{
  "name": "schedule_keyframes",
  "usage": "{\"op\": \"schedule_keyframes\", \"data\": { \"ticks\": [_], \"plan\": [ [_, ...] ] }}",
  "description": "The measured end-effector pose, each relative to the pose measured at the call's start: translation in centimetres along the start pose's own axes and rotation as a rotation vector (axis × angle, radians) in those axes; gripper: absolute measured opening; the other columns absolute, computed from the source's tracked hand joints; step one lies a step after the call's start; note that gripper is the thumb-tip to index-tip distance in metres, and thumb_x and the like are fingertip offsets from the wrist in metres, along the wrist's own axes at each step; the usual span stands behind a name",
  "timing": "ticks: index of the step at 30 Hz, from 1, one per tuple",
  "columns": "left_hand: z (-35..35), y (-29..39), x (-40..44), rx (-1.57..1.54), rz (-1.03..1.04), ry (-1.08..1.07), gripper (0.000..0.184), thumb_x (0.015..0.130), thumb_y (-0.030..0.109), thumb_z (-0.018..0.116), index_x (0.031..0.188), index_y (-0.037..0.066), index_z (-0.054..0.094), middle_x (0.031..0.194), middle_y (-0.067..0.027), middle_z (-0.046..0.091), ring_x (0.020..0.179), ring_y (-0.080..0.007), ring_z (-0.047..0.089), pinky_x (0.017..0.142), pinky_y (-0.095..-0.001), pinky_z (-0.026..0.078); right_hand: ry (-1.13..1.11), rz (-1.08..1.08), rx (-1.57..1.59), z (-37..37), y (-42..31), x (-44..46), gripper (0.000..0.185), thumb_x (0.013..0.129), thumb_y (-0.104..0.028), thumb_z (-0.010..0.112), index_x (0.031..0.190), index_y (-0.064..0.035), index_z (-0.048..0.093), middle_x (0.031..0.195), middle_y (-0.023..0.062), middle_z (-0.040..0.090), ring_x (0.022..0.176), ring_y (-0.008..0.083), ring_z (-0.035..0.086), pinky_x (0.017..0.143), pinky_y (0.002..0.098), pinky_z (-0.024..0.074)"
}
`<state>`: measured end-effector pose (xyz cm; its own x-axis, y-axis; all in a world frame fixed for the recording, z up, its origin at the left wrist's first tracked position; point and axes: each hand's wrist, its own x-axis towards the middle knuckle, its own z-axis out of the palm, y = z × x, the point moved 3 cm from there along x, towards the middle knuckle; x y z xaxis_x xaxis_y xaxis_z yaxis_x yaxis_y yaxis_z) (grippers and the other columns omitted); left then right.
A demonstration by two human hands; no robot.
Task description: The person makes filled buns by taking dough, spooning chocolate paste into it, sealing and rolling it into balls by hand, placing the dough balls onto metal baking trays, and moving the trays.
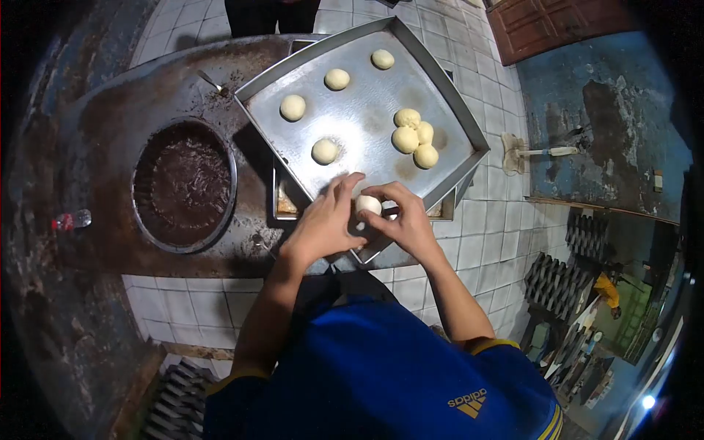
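Observation:
Over the near corner of a large metal baking tray (469, 136), my right hand (407, 224) grips a pale dough ball (368, 204) between thumb and fingers. My left hand (326, 224) is just left of that ball, its fingers stretched out and apart; whether it touches the ball I cannot tell. Several round dough balls lie in the tray: single ones such as the dough ball (324, 151) closest to my hands, and a touching cluster of dough balls (405, 139) on the right.
A round pan (233, 176) with dark brown, chocolate-like filling stands left on the worn table (95, 147). Behind it lies a small utensil (213, 82). A plastic bottle (71, 220) is at far left. Another tray (282, 198) sits under the large one. A person (271, 15) stands opposite.

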<state>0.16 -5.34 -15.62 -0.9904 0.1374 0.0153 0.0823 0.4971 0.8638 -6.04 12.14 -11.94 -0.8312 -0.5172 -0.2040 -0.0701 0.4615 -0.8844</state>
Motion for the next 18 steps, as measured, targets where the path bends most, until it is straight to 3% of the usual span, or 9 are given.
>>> {"op": "schedule_keyframes", "data": {
  "ticks": [1,2,3,4,6,7,11,14,18],
  "plan": [
    [-0.2,-0.8,-0.5,-0.052,0.029,0.008,0.108,0.073,0.022,0.092,0.159,0.012,0.026,0.163,-0.0301,0.029,0.138,-0.0502,0.05,0.112,-0.0501,0.048,0.007,-0.07,-0.172,0.3,1.9,0.5,0.04,0.082,-0.012,0.085,0.12,-0.0065,0.075,0.113,0.0119,0.072,0.099,0.03,0.074,0.082,0.0381,0.0616],
    [-1.1,-0.1,-0.7,-0.246,-0.015,0.053,0.105,0.075,0.021,0.091,0.158,0.009,0.027,0.157,-0.0306,0.04,0.134,-0.048,0.056,0.11,-0.0487,0.05,0.014,-0.144,-0.343,0.6,2.8,0.8,0.041,0.082,-0.01,0.084,0.122,-0.007,0.075,0.114,0.0113,0.072,0.097,0.0319,0.073,0.086,0.0387,0.0606],
    [-1.4,-0.7,-1.1,-0.25,-0.102,0.078,0.102,0.078,0.017,0.089,0.158,0.007,0.026,0.154,-0.0297,0.043,0.133,-0.0454,0.058,0.108,-0.0471,0.051,-0.135,0.027,-0.414,1.2,3.2,1.1,0.053,0.091,-0.019,0.076,0.139,-0.0032,0.064,0.136,0.0178,0.065,0.117,0.0396,0.067,0.103,0.0436,0.0547],
    [-1.8,-1.3,-1.6,-0.253,-0.189,0.101,0.099,0.081,0.014,0.087,0.157,0.005,0.026,0.152,-0.0289,0.047,0.132,-0.0429,0.06,0.107,-0.0456,0.052,-0.142,0.027,-0.412,2.2,4.0,1.2,0.053,0.091,-0.019,0.076,0.139,-0.0032,0.064,0.136,0.0178,0.065,0.117,0.0396,0.067,0.103,0.0436,0.0547],
    [-2.9,-1.4,-2.3,-0.409,-0.148,0.269,0.089,0.086,0.008,0.081,0.155,0.001,0.025,0.149,-0.0271,0.051,0.13,-0.0381,0.062,0.105,-0.0442,0.052,0.014,-0.326,-0.945,5.0,4.9,1.4,0.069,0.097,-0.03,0.067,0.152,0.0061,0.045,0.158,0.0262,0.046,0.143,0.0434,0.049,0.119,0.0488,0.0418],
    [-3.0,-1.6,-2.9,-0.471,-0.154,0.313,0.082,0.089,0.002,0.076,0.154,0.001,0.027,0.149,-0.025,0.052,0.127,-0.0324,0.063,0.105,-0.0431,0.052,-0.108,-0.272,-1.009,6.1,5.6,1.2,0.083,0.102,-0.042,0.058,0.157,0.014,0.03,0.167,0.0289,0.03,0.156,0.0449,0.027,0.128,0.0494,0.0269],
    [-3.6,-1.9,-5.4,-0.596,-0.186,0.355,0.083,0.09,-0.007,0.072,0.155,0.004,0.021,0.149,-0.024,0.049,0.128,-0.0301,0.061,0.108,-0.0405,0.05,-0.084,-0.234,-0.917,5.1,6.5,1.9,0.079,0.108,-0.046,0.051,0.16,0.0086,0.029,0.168,0.0253,0.031,0.159,0.0388,0.027,0.129,0.0472,0.0248],
    [-4.2,-3.0,-6.9,-0.682,-0.215,0.524,0.073,0.091,-0.008,0.069,0.15,0.004,0.028,0.142,-0.0209,0.055,0.116,-0.0238,0.067,0.099,-0.0361,0.054,-0.253,0.111,0.892,1.4,9.5,4.2,0.066,0.115,-0.047,0.037,0.164,-0.0034,0.033,0.174,0.0158,0.026,0.161,0.033,0.023,0.131,0.0449,0.0175],
    [-4.3,-3.6,-7.3,-0.765,-0.26,0.583,0.066,0.094,-0.01,0.063,0.149,0.003,0.029,0.133,-0.0199,0.061,0.1,-0.0178,0.067,0.086,-0.0286,0.053,-0.033,-0.07,-0.162,0.3,5.2,3.9,0.065,0.113,-0.039,0.044,0.159,0.0053,0.036,0.171,0.0238,0.03,0.16,0.0373,0.025,0.131,0.0468,0.018]
  ]
}}
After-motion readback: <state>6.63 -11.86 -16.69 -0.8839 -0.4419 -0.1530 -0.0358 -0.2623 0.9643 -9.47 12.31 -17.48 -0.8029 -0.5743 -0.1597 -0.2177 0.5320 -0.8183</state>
